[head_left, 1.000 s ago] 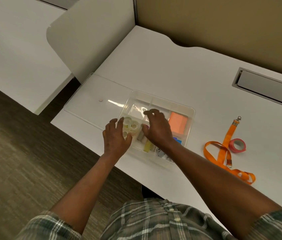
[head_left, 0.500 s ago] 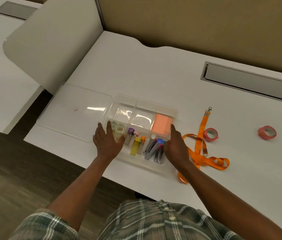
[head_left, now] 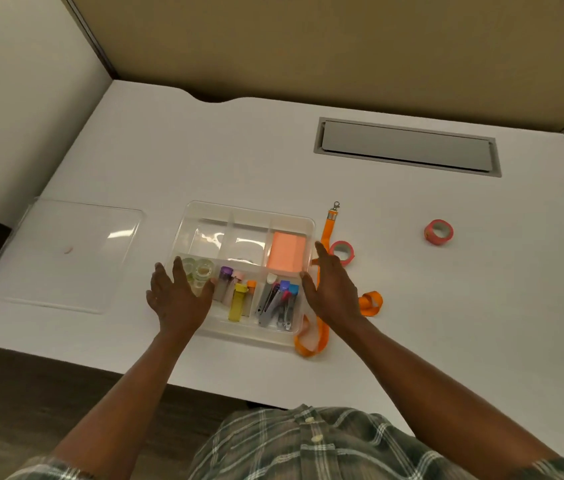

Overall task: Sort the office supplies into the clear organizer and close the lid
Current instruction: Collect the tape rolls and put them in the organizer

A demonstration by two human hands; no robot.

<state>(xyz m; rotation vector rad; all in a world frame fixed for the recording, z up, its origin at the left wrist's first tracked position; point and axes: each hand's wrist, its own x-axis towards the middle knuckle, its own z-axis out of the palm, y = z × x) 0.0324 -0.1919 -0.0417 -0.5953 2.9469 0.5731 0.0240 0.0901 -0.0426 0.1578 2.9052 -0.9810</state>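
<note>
The clear organizer (head_left: 249, 212) stands on the white desk, lid off. It holds clear tape rolls (head_left: 200, 268), small coloured tubes (head_left: 238, 301), staplers and clips (head_left: 277, 303) and an orange sticky-note pad (head_left: 286, 252). Two back compartments look bare. My left hand (head_left: 176, 299) rests flat against the organizer's left side, fingers apart. At the right side is my right hand (head_left: 332, 292), also spread, over an orange lanyard (head_left: 329, 233). The clear lid (head_left: 62, 258) lies flat to the left.
Two pink tape rolls lie on the desk: one (head_left: 342, 251) just right of the organizer, another (head_left: 438, 231) farther right. A grey cable hatch (head_left: 407, 147) is set into the desk at the back. A tan partition stands behind; a white panel is at left.
My right hand left the inside of the organizer and went to its right side. My left hand stays at the left side. The organizer now sits farther from the lid. The view swung right.
</note>
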